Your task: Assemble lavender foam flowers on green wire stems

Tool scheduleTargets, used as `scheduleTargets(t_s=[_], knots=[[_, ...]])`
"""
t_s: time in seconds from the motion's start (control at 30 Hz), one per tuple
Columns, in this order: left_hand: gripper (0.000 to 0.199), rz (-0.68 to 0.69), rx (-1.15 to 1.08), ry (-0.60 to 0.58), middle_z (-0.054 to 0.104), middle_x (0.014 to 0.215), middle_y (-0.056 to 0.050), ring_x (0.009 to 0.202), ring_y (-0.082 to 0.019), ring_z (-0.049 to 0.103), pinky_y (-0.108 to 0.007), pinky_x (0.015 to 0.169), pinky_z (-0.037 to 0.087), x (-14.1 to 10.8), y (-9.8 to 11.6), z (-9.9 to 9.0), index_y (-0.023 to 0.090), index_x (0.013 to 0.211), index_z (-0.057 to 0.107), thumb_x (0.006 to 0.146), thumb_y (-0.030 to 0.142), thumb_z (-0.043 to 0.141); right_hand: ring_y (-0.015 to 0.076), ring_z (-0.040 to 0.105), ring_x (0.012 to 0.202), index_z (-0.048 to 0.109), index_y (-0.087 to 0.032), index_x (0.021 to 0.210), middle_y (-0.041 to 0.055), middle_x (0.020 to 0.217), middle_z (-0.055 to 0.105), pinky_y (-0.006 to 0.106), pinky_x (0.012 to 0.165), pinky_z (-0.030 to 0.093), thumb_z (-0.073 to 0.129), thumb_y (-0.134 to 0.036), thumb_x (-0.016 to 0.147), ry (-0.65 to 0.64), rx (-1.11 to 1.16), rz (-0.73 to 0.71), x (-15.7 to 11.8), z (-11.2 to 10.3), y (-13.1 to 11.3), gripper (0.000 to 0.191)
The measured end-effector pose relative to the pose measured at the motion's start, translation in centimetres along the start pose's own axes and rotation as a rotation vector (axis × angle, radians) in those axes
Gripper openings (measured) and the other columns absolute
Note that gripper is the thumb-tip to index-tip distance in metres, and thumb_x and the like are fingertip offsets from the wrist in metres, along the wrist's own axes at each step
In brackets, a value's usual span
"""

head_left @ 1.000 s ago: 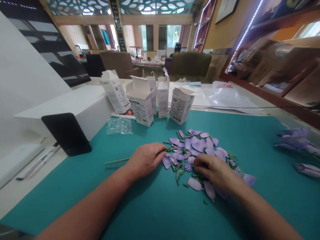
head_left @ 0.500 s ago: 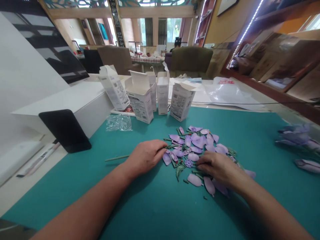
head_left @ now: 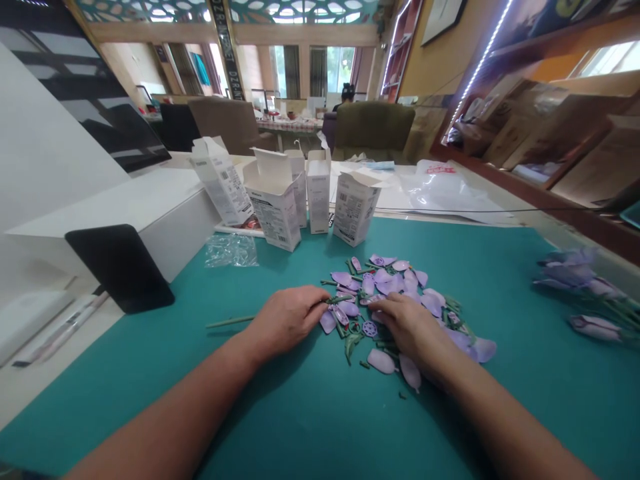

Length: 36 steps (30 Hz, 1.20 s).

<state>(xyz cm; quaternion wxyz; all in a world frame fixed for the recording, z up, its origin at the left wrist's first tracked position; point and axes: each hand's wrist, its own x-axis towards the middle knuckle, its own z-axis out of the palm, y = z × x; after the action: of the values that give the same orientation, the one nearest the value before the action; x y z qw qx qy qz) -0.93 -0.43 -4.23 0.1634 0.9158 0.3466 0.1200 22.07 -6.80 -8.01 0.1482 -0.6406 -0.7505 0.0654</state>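
Dozens of lilac plastic petals [head_left: 395,283] lie in a loose heap with green leaves [head_left: 351,345] and small round parts [head_left: 369,329], near the middle of a teal cutting mat [head_left: 300,417]. The left hand [head_left: 286,320] lies over a thin green stem [head_left: 227,322], its fingers [head_left: 313,305] closed toward it; whether they pinch it cannot be told. The right hand [head_left: 407,327] curls down into the heap, fingertips [head_left: 380,310] among the petals, its hold hidden. Most pieces look unjoined. Beyond stand five opened white boxes [head_left: 274,207], beside a clear plastic wrapper [head_left: 231,251]; purple flowers [head_left: 575,277] lie at right.
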Motion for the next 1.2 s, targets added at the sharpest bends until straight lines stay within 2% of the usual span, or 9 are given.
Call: scheduleTargets(t_s=[0.17, 0.33, 0.5, 0.7, 0.9, 1.03, 1.13, 1.2], knots=[[0.025, -0.001, -0.002, -0.004, 0.068, 0.103, -0.005, 0.092, -0.019, 0.063, -0.029, 0.077, 0.047, 0.0, 0.0, -0.1, 0.019, 0.106, 0.062, 0.093, 0.027, 0.042, 0.0183, 0.058, 0.076, 0.066, -0.019, 0.082, 0.0051, 0.082, 0.064, 0.028, 0.068, 0.042, 0.048, -0.016, 0.087, -0.035, 0.06, 0.006, -0.4, -1.2, 0.4, 0.019], [0.026, -0.007, -0.002, 0.001, 0.069, 0.102, -0.005, 0.091, -0.019, 0.063, -0.029, 0.077, 0.047, 0.1, 0.1, 0.0, 0.019, 0.105, 0.063, 0.092, 0.027, 0.042, 0.0177, 0.059, 0.079, 0.065, -0.019, 0.084, 0.0052, 0.085, 0.064, 0.026, 0.069, 0.04, 0.049, -0.015, 0.086, -0.039, 0.033, 0.023, 0.1, -0.7, -0.6, 0.016], [0.025, -0.002, 0.006, -0.009, 0.069, 0.101, -0.005, 0.088, -0.018, 0.063, -0.027, 0.075, 0.046, 0.2, 0.1, 0.3, 0.019, 0.104, 0.063, 0.092, 0.027, 0.042, 0.0183, 0.059, 0.08, 0.065, -0.018, 0.08, 0.0064, 0.084, 0.064, 0.026, 0.069, 0.039, 0.053, -0.022, 0.087, -0.062, -0.09, 0.063, 1.2, 0.4, -1.6, 0.015], [0.025, -0.003, 0.016, -0.012, 0.069, 0.101, -0.005, 0.089, -0.019, 0.063, -0.028, 0.074, 0.046, 0.2, 0.3, 0.2, 0.019, 0.105, 0.063, 0.093, 0.027, 0.042, 0.0185, 0.059, 0.079, 0.065, -0.017, 0.081, 0.0069, 0.085, 0.065, 0.026, 0.063, 0.035, 0.05, -0.016, 0.085, -0.103, -0.166, 0.09, 1.2, -0.2, -1.6, 0.015], [0.025, 0.003, 0.019, -0.009, 0.068, 0.104, -0.005, 0.092, -0.02, 0.063, -0.029, 0.076, 0.046, 0.2, 0.2, 0.2, 0.019, 0.107, 0.062, 0.093, 0.027, 0.042, 0.0161, 0.055, 0.066, 0.064, -0.017, 0.072, 0.0059, 0.077, 0.065, 0.026, 0.056, 0.031, 0.051, -0.014, 0.076, -0.137, -0.157, 0.135, 1.4, -0.5, -1.2, 0.014], [0.025, 0.006, 0.02, -0.003, 0.068, 0.103, -0.005, 0.092, -0.02, 0.063, -0.028, 0.076, 0.046, 0.1, 0.2, 0.2, 0.019, 0.106, 0.062, 0.093, 0.027, 0.042, 0.0154, 0.052, 0.066, 0.062, -0.017, 0.065, 0.005, 0.074, 0.06, 0.026, 0.058, 0.034, 0.053, -0.012, 0.072, -0.088, -0.018, 0.115, 1.4, -0.7, -0.8, 0.013], [0.024, 0.008, 0.01, -0.007, 0.068, 0.103, -0.005, 0.092, -0.02, 0.063, -0.029, 0.077, 0.046, 0.1, 0.2, 0.1, 0.019, 0.105, 0.062, 0.093, 0.026, 0.043, 0.0155, 0.053, 0.071, 0.061, -0.018, 0.065, 0.005, 0.08, 0.057, 0.026, 0.063, 0.039, 0.053, -0.016, 0.072, -0.025, 0.255, 0.073, 1.1, -1.2, -0.3, 0.011], [0.024, 0.011, 0.007, -0.011, 0.068, 0.103, -0.005, 0.092, -0.02, 0.063, -0.029, 0.077, 0.047, 0.0, 0.3, 0.1, 0.019, 0.105, 0.062, 0.093, 0.027, 0.043, 0.0156, 0.052, 0.07, 0.061, -0.018, 0.066, 0.0037, 0.079, 0.057, 0.027, 0.061, 0.039, 0.055, -0.024, 0.072, -0.021, 0.451, 0.116, 0.9, -1.5, -0.1, 0.01]])
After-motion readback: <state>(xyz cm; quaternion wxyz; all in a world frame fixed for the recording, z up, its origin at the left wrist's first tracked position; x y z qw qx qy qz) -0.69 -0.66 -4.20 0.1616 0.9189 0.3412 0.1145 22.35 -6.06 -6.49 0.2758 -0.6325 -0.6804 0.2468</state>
